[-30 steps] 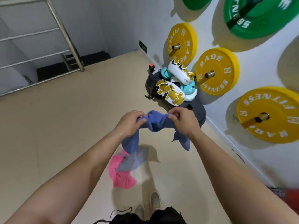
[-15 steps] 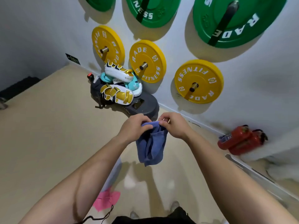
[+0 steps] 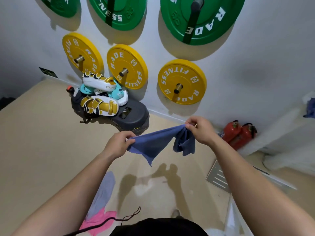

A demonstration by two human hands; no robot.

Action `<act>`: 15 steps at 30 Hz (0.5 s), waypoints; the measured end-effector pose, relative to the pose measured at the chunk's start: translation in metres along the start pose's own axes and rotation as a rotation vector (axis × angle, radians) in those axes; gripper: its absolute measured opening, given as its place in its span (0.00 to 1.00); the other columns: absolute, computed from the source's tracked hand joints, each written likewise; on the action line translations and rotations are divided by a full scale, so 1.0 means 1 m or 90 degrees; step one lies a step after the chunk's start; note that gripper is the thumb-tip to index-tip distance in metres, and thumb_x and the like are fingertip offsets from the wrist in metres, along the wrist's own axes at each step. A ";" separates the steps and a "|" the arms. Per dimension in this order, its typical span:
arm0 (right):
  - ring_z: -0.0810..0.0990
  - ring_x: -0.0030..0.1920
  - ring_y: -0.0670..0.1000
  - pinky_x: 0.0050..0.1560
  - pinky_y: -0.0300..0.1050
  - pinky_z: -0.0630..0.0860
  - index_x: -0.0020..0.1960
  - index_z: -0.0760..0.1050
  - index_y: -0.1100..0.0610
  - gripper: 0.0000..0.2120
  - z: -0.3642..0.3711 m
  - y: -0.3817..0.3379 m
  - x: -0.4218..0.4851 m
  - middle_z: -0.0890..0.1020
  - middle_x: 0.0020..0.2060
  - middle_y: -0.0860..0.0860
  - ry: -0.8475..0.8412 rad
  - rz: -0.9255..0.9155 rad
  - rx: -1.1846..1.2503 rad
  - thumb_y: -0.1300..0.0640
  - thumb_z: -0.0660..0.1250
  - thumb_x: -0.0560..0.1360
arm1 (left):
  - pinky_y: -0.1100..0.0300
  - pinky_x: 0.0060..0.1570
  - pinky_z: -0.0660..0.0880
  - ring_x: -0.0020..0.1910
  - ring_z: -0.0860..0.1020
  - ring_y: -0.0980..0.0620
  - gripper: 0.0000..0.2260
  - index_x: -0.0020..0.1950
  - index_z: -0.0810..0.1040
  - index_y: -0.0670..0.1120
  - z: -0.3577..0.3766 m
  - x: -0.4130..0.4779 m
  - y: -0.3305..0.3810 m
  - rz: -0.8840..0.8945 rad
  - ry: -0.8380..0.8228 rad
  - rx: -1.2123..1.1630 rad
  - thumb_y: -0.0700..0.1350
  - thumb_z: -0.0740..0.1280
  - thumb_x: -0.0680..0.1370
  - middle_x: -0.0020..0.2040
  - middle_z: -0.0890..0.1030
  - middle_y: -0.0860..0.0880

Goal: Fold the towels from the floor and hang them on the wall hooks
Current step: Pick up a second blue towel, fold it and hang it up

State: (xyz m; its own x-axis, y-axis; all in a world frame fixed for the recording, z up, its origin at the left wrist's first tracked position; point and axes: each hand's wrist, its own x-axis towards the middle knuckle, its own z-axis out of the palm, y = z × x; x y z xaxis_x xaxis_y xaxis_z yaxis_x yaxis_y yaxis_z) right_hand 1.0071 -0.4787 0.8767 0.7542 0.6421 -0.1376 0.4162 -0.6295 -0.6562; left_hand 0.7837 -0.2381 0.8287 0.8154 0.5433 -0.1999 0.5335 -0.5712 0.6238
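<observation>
On the floor [image 3: 42, 150] at lower left lie a grey towel [image 3: 104, 193] and a pink towel [image 3: 100, 220], both partly hidden behind the left forearm. The left grip [image 3: 119, 143] pinches one end of the blue towel [image 3: 153, 142], fingers curled on the cloth. The towel stretches in the air between the hands, its long axis running left to right and rising a little toward the right; a corner droops below the middle. The right grip [image 3: 201, 130] pinches the other end, where extra cloth hangs bunched just under it. Neither hand is nearer; bringing the ends together looks the likely next move. No hook is plain to see; a blue shape [image 3: 309, 108] at the far right edge is cut off and blurred, maybe cloth on the wall.
</observation>
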 end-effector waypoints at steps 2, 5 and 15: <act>0.79 0.40 0.49 0.42 0.47 0.76 0.38 0.76 0.46 0.10 -0.005 0.009 -0.002 0.80 0.35 0.43 0.014 0.016 -0.006 0.56 0.66 0.76 | 0.58 0.40 0.71 0.42 0.78 0.54 0.10 0.43 0.79 0.58 0.000 0.001 0.007 0.013 0.029 -0.018 0.43 0.67 0.79 0.42 0.82 0.57; 0.79 0.44 0.48 0.44 0.42 0.73 0.46 0.81 0.46 0.09 -0.004 0.007 -0.007 0.81 0.39 0.42 0.007 0.015 0.023 0.60 0.67 0.76 | 0.58 0.42 0.74 0.45 0.79 0.57 0.06 0.47 0.81 0.54 0.006 0.003 0.037 0.065 0.052 -0.056 0.44 0.66 0.80 0.43 0.82 0.57; 0.80 0.41 0.45 0.46 0.44 0.75 0.61 0.70 0.45 0.19 0.027 -0.030 -0.033 0.84 0.46 0.42 -0.069 -0.062 0.078 0.60 0.68 0.75 | 0.61 0.48 0.72 0.45 0.78 0.57 0.11 0.60 0.80 0.54 0.052 -0.003 0.098 0.137 -0.018 -0.137 0.43 0.68 0.78 0.45 0.81 0.57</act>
State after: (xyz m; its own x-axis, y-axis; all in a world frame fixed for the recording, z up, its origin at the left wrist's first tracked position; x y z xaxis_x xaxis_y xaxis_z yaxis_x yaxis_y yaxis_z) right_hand 0.9561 -0.4695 0.8813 0.6518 0.7445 -0.1443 0.4143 -0.5090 -0.7545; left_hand 0.8454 -0.3279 0.8517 0.9120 0.4048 -0.0657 0.2908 -0.5253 0.7997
